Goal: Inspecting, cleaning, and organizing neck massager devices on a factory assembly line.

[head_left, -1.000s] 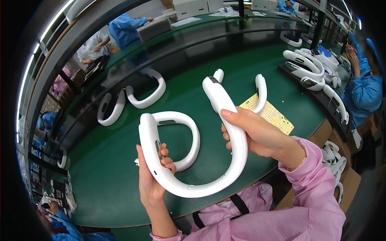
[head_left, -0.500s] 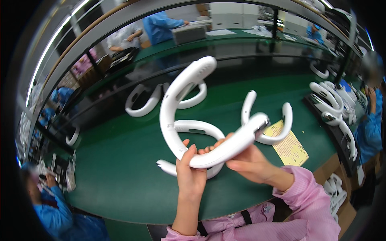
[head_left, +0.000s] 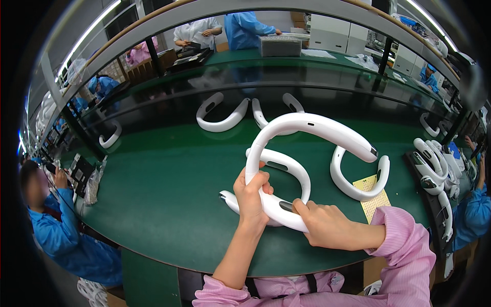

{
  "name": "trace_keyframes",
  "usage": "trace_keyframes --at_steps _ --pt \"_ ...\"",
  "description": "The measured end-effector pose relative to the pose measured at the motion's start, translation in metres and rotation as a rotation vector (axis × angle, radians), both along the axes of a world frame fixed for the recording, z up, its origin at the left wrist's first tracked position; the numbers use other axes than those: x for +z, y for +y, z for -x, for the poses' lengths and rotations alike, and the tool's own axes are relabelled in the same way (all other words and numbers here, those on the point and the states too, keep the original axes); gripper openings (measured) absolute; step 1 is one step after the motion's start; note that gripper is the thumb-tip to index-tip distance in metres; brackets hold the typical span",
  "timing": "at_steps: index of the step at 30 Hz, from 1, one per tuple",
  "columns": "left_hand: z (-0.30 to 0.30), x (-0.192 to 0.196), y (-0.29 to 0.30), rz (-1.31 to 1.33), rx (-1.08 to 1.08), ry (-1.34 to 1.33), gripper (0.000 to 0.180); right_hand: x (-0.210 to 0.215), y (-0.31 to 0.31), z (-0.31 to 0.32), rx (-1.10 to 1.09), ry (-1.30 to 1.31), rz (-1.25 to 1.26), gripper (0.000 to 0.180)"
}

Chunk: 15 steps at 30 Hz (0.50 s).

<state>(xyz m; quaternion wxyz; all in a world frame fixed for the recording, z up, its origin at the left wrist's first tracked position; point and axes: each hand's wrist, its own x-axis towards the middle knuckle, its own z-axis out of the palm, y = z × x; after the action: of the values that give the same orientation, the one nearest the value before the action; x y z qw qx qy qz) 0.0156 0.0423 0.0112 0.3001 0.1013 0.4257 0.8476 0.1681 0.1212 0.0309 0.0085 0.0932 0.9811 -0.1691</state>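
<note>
A white U-shaped neckband device [head_left: 307,122] is held up over the green table, its opening toward the right. My left hand [head_left: 251,194] is closed around its left bend. My right hand [head_left: 327,225] is closed on the lower arm's end, fingers beside a dark oval inset; that end is partly hidden. The upper arm ends in a shiny dark tip. Beneath my hands a second white neckband [head_left: 302,176] lies on the table, partly covered. To the right another neckband [head_left: 353,190] rests partly on a yellow printed sheet [head_left: 372,204].
Two more neckbands stand at the back, one [head_left: 222,125] on the left. A black tray [head_left: 427,204] at right holds several neckbands. Beyond the table [head_left: 169,215] runs a dark ledge. Co-workers sit at left [head_left: 66,225] and right [head_left: 473,204], with others across.
The held neckband has turned clockwise, its opening swinging from upper right to right. My right hand has shifted from under one arm to grip the lower end. The whole view has shifted.
</note>
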Motion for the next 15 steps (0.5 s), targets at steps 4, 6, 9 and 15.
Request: trace_keyframes --at_steps 4,6,9,15 --pt "0.013 -0.008 0.009 0.043 -0.005 -0.013 0.034 0.002 0.018 0.013 0.048 -0.054 0.094 0.046" --pt "0.018 -0.009 0.014 0.059 -0.029 0.036 0.038 0.007 0.041 0.024 0.067 -0.082 0.258 0.046" --pt "0.027 -0.008 0.013 0.060 -0.049 0.165 0.055 0.005 0.096 0.049 0.093 0.249 0.221 0.040" --pt "0.033 -0.013 -0.011 0.093 -0.102 0.151 0.036 -0.018 0.261 0.088 -0.498 0.289 -0.083 0.046"
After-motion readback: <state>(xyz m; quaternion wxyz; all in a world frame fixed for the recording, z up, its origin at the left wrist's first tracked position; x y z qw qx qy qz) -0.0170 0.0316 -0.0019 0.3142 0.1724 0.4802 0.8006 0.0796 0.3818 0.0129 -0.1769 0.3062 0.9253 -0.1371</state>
